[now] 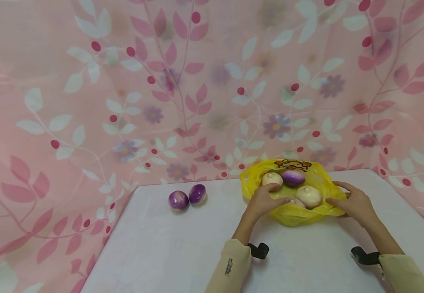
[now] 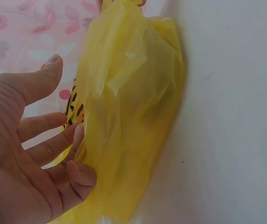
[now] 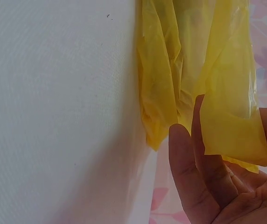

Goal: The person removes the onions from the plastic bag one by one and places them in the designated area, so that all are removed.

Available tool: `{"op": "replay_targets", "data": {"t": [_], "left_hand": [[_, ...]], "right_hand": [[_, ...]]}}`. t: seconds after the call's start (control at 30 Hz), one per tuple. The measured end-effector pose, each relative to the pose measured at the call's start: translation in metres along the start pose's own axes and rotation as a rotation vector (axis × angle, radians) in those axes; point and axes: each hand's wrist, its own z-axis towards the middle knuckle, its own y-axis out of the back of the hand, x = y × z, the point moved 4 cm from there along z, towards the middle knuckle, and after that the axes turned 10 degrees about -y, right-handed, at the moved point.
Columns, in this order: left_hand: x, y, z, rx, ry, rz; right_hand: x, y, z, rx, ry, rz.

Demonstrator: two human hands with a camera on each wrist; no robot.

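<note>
A yellow plastic bag with a cartoon print lies spread open on the table. Inside it show a purple onion and pale onions, among them one at the left and one at the right. My left hand is at the bag's left rim, thumb and index finger apart over the opening; the left wrist view shows its fingers loosely bent against the film. At the right side, my right hand holds the bag's edge, a flap of yellow film lying between thumb and fingers.
Two purple onions, one at the left and one beside it, sit on the white-covered table left of the bag. A pink floral cloth hangs right behind the table's back edge.
</note>
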Motion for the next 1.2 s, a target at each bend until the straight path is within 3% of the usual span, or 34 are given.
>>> {"op": "replay_targets", "data": {"t": [0.7,1.2], "left_hand": [[-0.005,-0.015,-0.012,0.017,0.117,0.030],[-0.003,-0.026,-0.013,-0.025,0.160,0.147]], "right_hand": [[-0.001,-0.002,0.000,0.006,0.010,0.006],[-0.002,-0.002,0.000,0.013,0.007,0.000]]}}
